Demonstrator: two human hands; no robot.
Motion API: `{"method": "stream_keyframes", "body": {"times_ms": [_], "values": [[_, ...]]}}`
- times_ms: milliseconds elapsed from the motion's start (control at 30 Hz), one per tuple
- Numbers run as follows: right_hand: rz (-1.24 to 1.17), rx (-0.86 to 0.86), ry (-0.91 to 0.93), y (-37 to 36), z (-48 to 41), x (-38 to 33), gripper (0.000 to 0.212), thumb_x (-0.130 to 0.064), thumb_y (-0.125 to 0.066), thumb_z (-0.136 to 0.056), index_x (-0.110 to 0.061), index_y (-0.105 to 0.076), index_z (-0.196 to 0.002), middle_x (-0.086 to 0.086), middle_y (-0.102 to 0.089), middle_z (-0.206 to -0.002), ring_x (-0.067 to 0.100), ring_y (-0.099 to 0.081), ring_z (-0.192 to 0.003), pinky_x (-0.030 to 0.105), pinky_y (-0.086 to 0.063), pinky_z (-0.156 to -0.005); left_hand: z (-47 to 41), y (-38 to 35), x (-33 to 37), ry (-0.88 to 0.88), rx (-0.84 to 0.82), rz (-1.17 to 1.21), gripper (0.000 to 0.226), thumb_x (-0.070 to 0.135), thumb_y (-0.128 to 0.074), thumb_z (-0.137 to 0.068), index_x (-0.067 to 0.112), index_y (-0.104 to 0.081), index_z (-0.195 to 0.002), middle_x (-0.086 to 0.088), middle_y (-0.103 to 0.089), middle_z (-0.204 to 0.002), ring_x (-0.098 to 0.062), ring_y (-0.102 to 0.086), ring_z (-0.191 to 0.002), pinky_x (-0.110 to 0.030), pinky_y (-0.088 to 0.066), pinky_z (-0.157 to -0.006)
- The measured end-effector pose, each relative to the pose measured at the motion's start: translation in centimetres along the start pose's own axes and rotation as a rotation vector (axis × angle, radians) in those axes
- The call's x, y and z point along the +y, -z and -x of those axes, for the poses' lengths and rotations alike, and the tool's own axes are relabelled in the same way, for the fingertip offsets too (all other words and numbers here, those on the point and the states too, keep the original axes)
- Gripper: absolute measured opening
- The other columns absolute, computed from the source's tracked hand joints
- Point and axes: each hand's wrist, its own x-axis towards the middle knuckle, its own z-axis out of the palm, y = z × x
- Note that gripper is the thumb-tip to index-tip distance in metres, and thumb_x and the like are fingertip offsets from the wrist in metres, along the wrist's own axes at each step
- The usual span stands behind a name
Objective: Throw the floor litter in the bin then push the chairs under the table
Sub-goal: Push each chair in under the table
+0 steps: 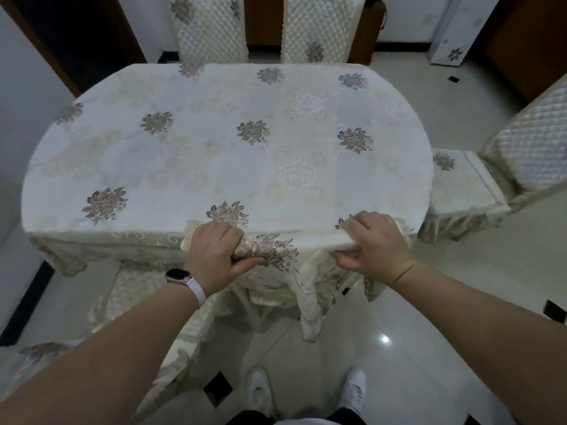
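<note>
Chair back (271, 250) gripped by left hand (214, 251), right hand (376, 245), seat hidden under table (184, 154)

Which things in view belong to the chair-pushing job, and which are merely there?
Job: left hand and right hand, both gripping the near chair; table; right chair; lower-left chair.
Merely there: wristwatch; white shoes.

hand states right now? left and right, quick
Left hand: grips the near chair back, fingers curled over its top.
Right hand: grips the same chair back.
</note>
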Motion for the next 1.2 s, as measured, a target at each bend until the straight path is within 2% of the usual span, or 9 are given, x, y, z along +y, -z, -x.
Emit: {"method": "stream_keyframes", "body": {"times_ms": [200, 400, 600, 700, 867, 1033, 1200], "values": [[-0.018, 0.020, -0.010, -0.5, 0.0, 0.2, 0.047, -0.054, -0.061, -0.073, -0.008, -0.066, -0.081, 0.008, -0.056, -0.072, 0.030, -0.052, -0.061, 0.036, -0.042, -0.059, 0.3, -0.5, -0.4, -0.023, 0.029, -0.018, 0.061, 0.074, -0.038, -0.089, 0.014, -0.051, -0.094, -0.008, -0.059, -0.081, -0.027, -0.055, -0.075, -0.039, -0.038, -0.075], [-0.032, 0.072, -0.051, -1.1, -0.7, -2.9, 0.045, -0.054, -0.061, -0.076, -0.009, -0.062, -0.077, 0.006, -0.052, -0.068, 0.028, -0.049, -0.059, 0.037, -0.042, -0.057, -0.1, 0.2, -3.6, -0.034, -0.056, 0.009, 0.063, 0.076, -0.037, -0.088, 0.015, -0.050, -0.099, -0.012, -0.062, -0.087, -0.031, -0.058, -0.079, -0.043, -0.043, -0.078], [0.005, 0.108, -0.044, -2.8, 0.0, -5.0, 0.042, -0.052, -0.065, -0.075, -0.010, -0.061, -0.075, 0.007, -0.052, -0.068, 0.028, -0.050, -0.059, 0.034, -0.037, -0.057, 2.1, 0.2, -4.9, 0.031, -0.065, 0.017, 0.066, 0.076, -0.033, -0.088, 0.015, -0.053, -0.100, -0.011, -0.062, -0.091, -0.030, -0.055, -0.083, -0.039, -0.032, -0.081], [0.003, 0.050, -0.049, -2.9, 0.4, -3.6, 0.041, -0.051, -0.063, -0.075, -0.009, -0.065, -0.076, 0.008, -0.054, -0.071, 0.029, -0.052, -0.063, 0.038, -0.042, -0.059, 2.2, -0.7, -3.7, 0.055, -0.053, 0.033, 0.065, 0.077, -0.035, -0.087, 0.016, -0.054, -0.100, -0.009, -0.062, -0.091, -0.026, -0.052, -0.087, -0.039, -0.031, -0.082], [-0.015, -0.113, -0.096, -2.7, 1.8, -0.3, 0.041, -0.050, -0.061, -0.071, -0.016, -0.065, -0.093, 0.008, -0.060, -0.086, 0.031, -0.059, -0.078, 0.040, -0.041, -0.075, 1.9, -3.4, -1.3, 0.045, -0.078, 0.049, 0.063, 0.076, -0.036, -0.087, 0.017, -0.058, -0.095, -0.005, -0.060, -0.089, -0.026, -0.051, -0.083, -0.039, -0.031, -0.082], [-0.056, -0.202, -0.178, -3.7, 3.4, 0.2, 0.042, -0.047, -0.062, -0.066, -0.010, -0.065, -0.085, 0.007, -0.058, -0.085, 0.032, -0.058, -0.077, 0.044, -0.044, -0.075, 2.4, -5.6, -0.6, 0.032, -0.072, 0.081, 0.057, 0.075, -0.035, -0.088, 0.022, -0.051, -0.099, -0.006, -0.061, -0.090, -0.024, -0.045, -0.087, -0.039, -0.031, -0.084], [-0.055, -0.217, -0.218, -4.3, 2.8, -0.1, 0.045, -0.050, -0.060, -0.067, -0.010, -0.066, -0.087, 0.008, -0.059, -0.087, 0.033, -0.058, -0.079, 0.046, -0.044, -0.079, 1.6, -6.2, -2.1, 0.001, -0.101, 0.080, 0.056, 0.074, -0.038, -0.086, 0.022, -0.050, -0.101, -0.007, -0.061, -0.090, -0.025, -0.046, -0.085, -0.040, -0.032, -0.085]]}}
